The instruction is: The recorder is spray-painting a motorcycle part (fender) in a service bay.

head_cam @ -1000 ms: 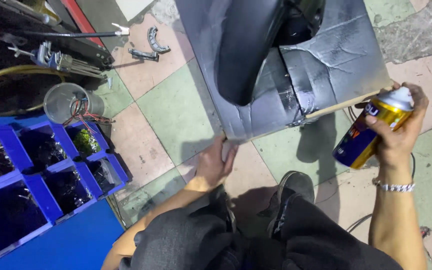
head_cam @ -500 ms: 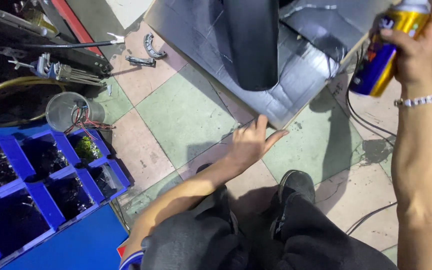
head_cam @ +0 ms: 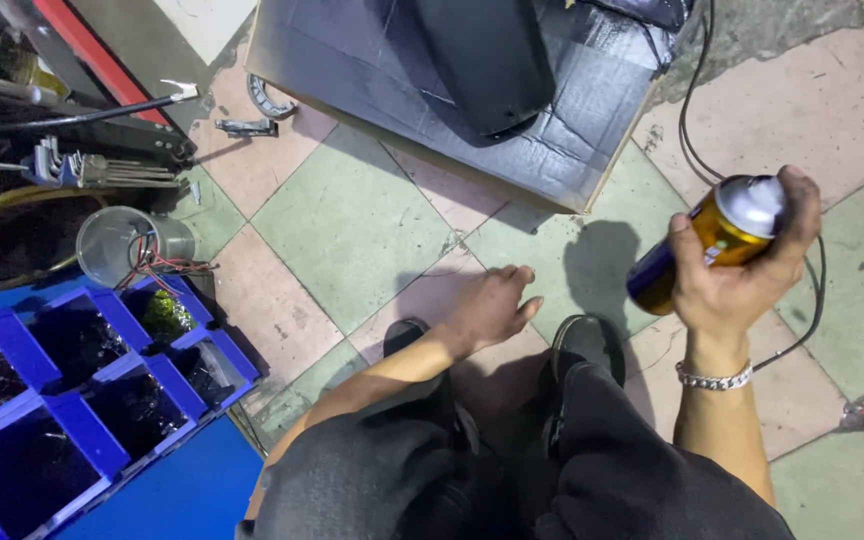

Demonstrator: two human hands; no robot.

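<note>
Two bare hands were seen above a floor of pink and green tiles [head_cam: 352,215], well apart from each other. The right hand [head_cam: 742,275], a silver chain bracelet [head_cam: 714,378] at its wrist, was raised and clamped around a yellow and blue metal spray can with a white cap [head_cam: 717,235], the can tilted. The left hand [head_cam: 487,305] was stretched forward, palm down, fingers loosely spread, nothing held, close over the tiles between a blue plastic compartment tray [head_cam: 12,345] and a black-taped flat board [head_cam: 592,130].

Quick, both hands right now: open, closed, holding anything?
Left hand: open, empty, fingers resting on the tiled floor.
Right hand: closed around a spray can, held above the floor.
</note>
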